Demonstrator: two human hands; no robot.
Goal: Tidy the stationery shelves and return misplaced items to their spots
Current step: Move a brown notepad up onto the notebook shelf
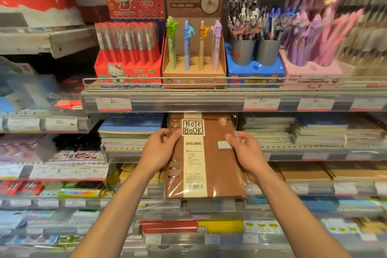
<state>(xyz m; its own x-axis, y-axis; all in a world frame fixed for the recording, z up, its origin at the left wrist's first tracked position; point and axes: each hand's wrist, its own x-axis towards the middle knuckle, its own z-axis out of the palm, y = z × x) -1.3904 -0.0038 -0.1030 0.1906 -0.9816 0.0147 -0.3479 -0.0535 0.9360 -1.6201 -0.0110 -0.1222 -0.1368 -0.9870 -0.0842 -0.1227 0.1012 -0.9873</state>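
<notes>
A brown ring-binder notebook (217,165) in clear plastic wrap, with a cream "NOTE BOOK" band, is held upright in front of the shelves. Its top edge reaches just under the pen shelf (188,101). My left hand (161,148) grips its left edge by the rings. My right hand (245,151) pinches the wrap at its right edge. Stacks of flat notebooks (129,130) lie on the shelf behind it, to the left and to the right (272,130).
The upper shelf holds a red Hello Kitty pen box (127,52), a brown gel pen display (194,48), grey pen cups (255,50) in a blue box and a pink pen box (314,48). Lower shelves carry more notebooks and packs. A wire rail (146,79) fronts the pen shelf.
</notes>
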